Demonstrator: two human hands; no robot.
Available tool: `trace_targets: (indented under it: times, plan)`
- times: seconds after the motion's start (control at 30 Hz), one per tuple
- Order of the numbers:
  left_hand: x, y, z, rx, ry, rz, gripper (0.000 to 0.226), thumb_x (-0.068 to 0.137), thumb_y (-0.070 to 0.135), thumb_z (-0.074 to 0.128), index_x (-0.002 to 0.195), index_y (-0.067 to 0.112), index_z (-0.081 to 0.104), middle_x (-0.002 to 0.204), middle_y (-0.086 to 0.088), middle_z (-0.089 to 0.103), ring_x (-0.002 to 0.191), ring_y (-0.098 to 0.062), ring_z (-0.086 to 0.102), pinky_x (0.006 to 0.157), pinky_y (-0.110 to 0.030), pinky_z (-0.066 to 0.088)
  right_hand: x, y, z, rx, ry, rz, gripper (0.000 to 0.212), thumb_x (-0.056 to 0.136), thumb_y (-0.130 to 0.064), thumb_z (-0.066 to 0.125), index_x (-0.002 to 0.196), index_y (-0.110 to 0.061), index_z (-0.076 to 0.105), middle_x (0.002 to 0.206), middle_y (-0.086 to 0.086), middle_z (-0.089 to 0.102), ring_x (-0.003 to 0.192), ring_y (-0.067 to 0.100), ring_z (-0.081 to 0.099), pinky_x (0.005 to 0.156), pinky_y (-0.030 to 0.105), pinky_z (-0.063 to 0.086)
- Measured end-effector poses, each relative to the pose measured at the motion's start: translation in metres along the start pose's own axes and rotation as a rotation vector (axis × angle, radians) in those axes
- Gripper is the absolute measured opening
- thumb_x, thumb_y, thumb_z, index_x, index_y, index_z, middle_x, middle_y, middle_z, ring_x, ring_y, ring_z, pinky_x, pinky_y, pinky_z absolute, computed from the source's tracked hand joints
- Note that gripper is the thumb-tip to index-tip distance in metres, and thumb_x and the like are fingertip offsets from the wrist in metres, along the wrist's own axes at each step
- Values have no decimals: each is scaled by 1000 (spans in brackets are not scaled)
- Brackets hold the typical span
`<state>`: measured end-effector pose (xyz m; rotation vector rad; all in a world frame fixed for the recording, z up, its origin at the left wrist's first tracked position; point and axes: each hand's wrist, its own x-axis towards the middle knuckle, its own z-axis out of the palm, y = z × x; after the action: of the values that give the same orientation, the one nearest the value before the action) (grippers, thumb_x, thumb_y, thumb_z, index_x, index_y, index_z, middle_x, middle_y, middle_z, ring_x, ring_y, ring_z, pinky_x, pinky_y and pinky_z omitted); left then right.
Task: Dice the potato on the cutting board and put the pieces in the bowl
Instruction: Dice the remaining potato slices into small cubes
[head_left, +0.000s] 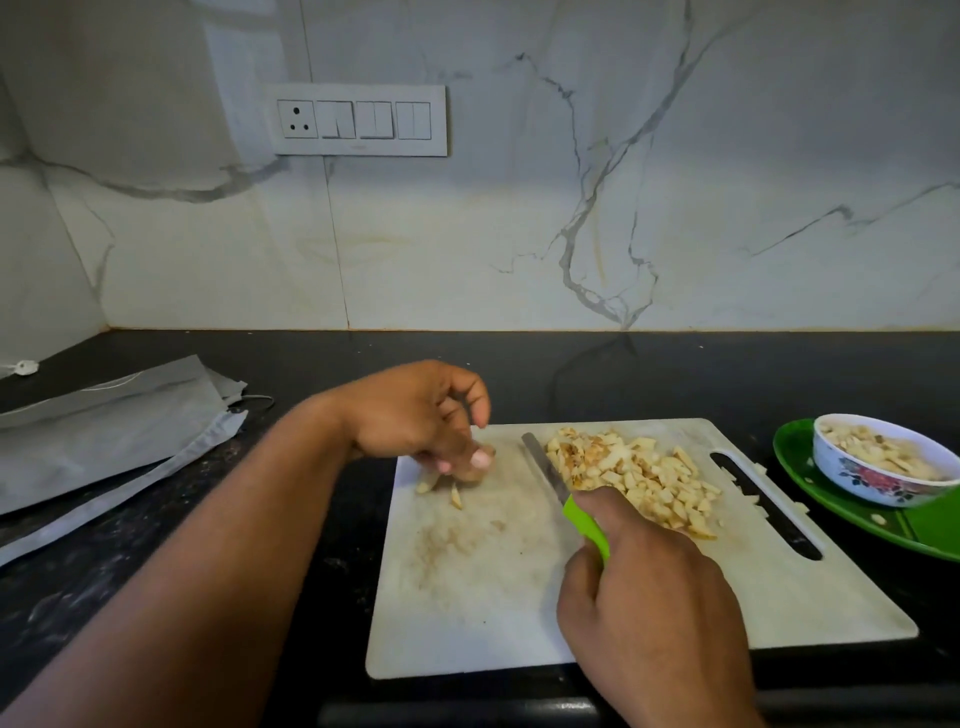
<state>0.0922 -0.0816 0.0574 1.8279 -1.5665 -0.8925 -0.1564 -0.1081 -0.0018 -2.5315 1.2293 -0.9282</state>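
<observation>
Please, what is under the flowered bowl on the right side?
The flowered bowl, which holds potato pieces, stands on a green plate. A few loose bits lie on the plate's rim. The part of the plate under the bowl is covered.

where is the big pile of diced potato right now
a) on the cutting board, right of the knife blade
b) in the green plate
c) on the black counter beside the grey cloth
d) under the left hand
a: the pile of diced potato lies on the cutting board, just right of the knife that the right hand holds by its green handle.
</observation>
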Motion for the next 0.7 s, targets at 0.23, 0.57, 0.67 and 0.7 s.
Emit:
trace_targets:
  times: [0.23,0.57,0.67,0.7]
  plan:
    - [27,-18,13,188,259,23,10,96,24,75,106,25,76,87,3,78,74,-10,75,78,-27,60,-2,-4,-2,-4,-25,16,39,94,-42,44,132,-50,38,72,-21,41,68,4,43,59,16,30]
    - [30,-28,11,326,158,-71,20,81,32,88,99,36,81,96,22,77,88,7,70,85,-16,51,0,-2,-3,-17,-53,-3,39,93,-43,46,131,-50,41,74,-21,42,68,5,42,60,16,31]
    - [40,-29,24,294,280,-52,18,80,38,88,96,33,83,86,22,77,80,9,68,77,-14,51,6,-1,-4,-11,-72,-26,40,92,-39,49,130,-47,47,78,-21,48,64,2,42,54,12,28]
    - [43,-29,28,294,298,-48,17,80,39,88,95,33,84,86,22,77,80,8,68,77,-15,52,9,-1,-3,-5,-73,-28,41,91,-38,51,131,-45,50,80,-21,52,64,1,43,53,11,28]
